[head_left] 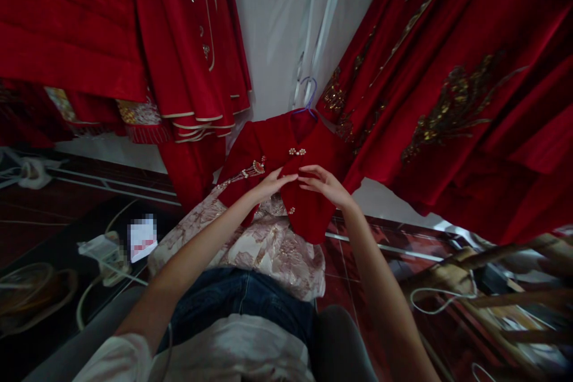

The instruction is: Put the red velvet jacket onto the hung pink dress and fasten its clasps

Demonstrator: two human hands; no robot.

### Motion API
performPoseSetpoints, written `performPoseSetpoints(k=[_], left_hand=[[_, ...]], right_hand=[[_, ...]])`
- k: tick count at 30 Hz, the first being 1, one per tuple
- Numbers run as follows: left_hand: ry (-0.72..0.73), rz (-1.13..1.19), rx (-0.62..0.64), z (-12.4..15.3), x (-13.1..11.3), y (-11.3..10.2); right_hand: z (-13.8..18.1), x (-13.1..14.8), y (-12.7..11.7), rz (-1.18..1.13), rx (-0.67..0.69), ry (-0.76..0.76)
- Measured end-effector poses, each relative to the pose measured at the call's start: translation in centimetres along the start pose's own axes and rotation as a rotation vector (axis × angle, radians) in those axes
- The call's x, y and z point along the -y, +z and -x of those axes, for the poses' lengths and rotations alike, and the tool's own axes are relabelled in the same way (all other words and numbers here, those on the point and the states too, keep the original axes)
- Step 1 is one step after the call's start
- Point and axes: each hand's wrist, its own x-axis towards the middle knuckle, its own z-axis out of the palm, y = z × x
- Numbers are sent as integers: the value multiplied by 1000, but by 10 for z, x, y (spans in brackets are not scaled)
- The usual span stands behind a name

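A small red velvet jacket (273, 149) hangs on a blue hanger (308, 95) in front of me, over a pale floral brocade skirt (268, 245). It has pearl button fastenings (296, 151) down its front and a tasselled brooch (255, 168) on the left chest. My left hand (272, 184) and my right hand (323, 184) meet at the front opening, fingers pinched on the fabric edge around a fastening near the middle. Both forearms reach up from my lap.
Long red embroidered gowns hang at the left (188, 42) and right (447, 83), with a white wall (273, 24) between them. A power strip (105, 248) and cables lie on the dark red tiled floor (71, 197) at the left. Wooden furniture (492, 292) stands at the right.
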Motion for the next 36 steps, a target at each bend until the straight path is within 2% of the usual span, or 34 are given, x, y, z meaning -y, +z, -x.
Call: performPoseSetpoints(k=[3, 6, 8, 10, 13, 16, 18, 20, 24, 26, 29, 33, 35, 36], left_hand=[[177, -318, -133, 3, -2, 7], [278, -651, -245, 8, -20, 7], [355, -841, -338, 12, -32, 1], [385, -937, -391, 13, -37, -9], [202, -797, -278, 10, -27, -24], [-34, -364, -121, 7, -9, -29], [-99, -134, -113, 7, 0, -25], [-116, -51, -133, 6, 3, -19], [-133, -98, -102, 4, -5, -12], [-111, -163, -94, 3, -15, -13], [6, -302, -180, 2, -29, -21], [190, -510, -354, 1, -37, -46], [155, -599, -427, 4, -32, -58], [94, -636, -410, 7, -28, -61]], right_hand=[[-1, -10, 8, 125, -126, -61], [-5, -12, 16, 194, -294, -122], [-7, -11, 22, 192, -343, -149], [-9, -11, 28, 164, -345, -149], [-12, -20, 39, 113, -304, -69], [-18, -36, 51, 76, -242, -2], [-22, -46, 56, 71, -229, -19], [-27, -53, 59, 111, -267, -50], [-34, -56, 57, 252, -441, -107], [-36, -54, 54, 247, -471, -138], [-37, -49, 51, 199, -445, -169], [-31, -40, 49, 146, -421, -160], [-25, -33, 45, 136, -375, -163], [-22, -28, 43, 141, -341, -169]])
